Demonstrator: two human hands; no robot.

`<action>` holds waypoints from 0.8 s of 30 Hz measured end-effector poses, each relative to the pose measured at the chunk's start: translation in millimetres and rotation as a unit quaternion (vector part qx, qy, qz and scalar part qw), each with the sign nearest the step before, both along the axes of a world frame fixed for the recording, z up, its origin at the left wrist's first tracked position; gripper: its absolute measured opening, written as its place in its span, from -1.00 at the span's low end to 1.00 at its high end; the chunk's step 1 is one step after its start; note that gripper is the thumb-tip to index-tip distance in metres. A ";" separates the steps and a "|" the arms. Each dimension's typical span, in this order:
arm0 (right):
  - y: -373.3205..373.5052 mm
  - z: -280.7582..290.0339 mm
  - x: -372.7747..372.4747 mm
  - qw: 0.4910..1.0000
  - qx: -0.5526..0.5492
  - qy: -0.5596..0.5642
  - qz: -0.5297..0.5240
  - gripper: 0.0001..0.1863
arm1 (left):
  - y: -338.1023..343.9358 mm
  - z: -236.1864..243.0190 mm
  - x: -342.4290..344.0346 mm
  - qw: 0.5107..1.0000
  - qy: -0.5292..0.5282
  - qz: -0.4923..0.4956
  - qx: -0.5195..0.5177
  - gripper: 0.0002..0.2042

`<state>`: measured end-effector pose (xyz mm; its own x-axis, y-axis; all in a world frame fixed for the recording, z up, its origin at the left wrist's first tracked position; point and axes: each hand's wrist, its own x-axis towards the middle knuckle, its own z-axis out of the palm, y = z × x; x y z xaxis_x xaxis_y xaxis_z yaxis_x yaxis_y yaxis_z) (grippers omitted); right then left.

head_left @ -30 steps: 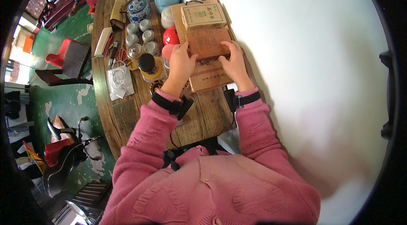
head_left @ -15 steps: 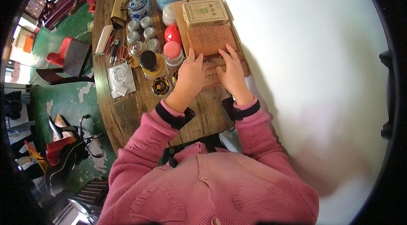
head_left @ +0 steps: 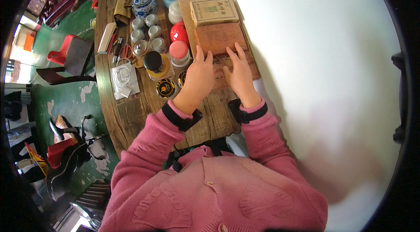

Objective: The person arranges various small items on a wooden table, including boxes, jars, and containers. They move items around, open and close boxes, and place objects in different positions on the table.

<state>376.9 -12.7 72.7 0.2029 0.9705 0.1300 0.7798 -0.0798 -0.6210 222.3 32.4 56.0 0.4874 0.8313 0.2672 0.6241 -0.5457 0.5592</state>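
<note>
Both hands lie flat, palms down and fingers stretched, on a brown paper-wrapped slab [head_left: 218,63] that rests on the wooden worktop [head_left: 131,114] against the white wall. The left hand [head_left: 197,74] covers the slab's near left part, its fingertips reaching the lower edge of a reddish-brown flat block [head_left: 220,37] lying just beyond; nothing is clasped, the fingers only press down on the wrapping. The right hand [head_left: 238,72] rests beside it, the two close together but apart, its fingers spread open and touching the same block's near edge; it too grips nothing. Beyond the block, further from both hands, sits a tan box with a green printed label [head_left: 214,11]. Just to the left of the left hand stand a jar with a pink lid [head_left: 178,52] and a red round pot [head_left: 179,33], and a little further left a black-lidded jar on a yellow base [head_left: 154,62]. Two small round black-and-gold tins [head_left: 166,87] lie near the left wrist. Further off to the left are small lidded cups [head_left: 144,28], a blue-and-white teapot [head_left: 143,2], scissors with red handles [head_left: 124,52] and a clear bag holding a white cable [head_left: 124,79]. Both wrists carry dark bands under pink knitted sleeves [head_left: 144,144].
</note>
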 end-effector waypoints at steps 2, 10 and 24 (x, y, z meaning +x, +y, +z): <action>0.1 -2.0 -1.8 1.000 0.007 0.002 0.003 -0.38 | 0.2 -1.0 -1.6 1.000 0.000 0.001 -0.014 -0.47; -7.0 10.5 -21.5 1.000 0.002 -0.025 -0.009 -0.40 | -7.1 13.3 -40.6 0.993 -0.117 -0.012 -0.013 -0.47; -44.8 39.1 -167.2 0.996 0.085 0.008 0.038 -0.59 | -26.5 -14.7 -292.1 0.956 -0.153 0.249 -0.002 -0.82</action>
